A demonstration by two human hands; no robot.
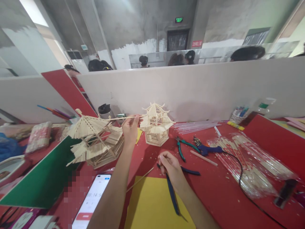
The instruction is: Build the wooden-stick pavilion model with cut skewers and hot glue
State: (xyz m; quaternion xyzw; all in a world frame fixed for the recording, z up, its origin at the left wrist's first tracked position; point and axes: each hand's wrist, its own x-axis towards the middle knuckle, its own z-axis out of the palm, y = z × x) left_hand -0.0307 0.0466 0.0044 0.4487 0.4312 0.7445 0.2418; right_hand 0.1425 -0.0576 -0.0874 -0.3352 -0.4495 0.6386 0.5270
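Note:
My left hand [130, 128] is raised between two pagoda-like models built from thin wooden sticks. Its thumb and fingers pinch a long thin wooden stick [118, 118] that runs sideways between the models. The smaller model [156, 135] stands just right of that hand, the larger one [95, 140] to its left. My right hand [168, 161] is closed, fingertips together, in front of the smaller model. Blue-handled pliers [172, 194] with spread handles are under or behind it. Whether the fingers grip anything is hidden.
Green-handled cutters [181, 149], a blue glue gun [209, 149] with a black cord and bagged sticks [240, 168] occupy the right side. A yellow sheet [147, 206] and a phone [91, 198] lie in front. A green board [45, 175] leans at left; a white partition [202, 89] stands behind.

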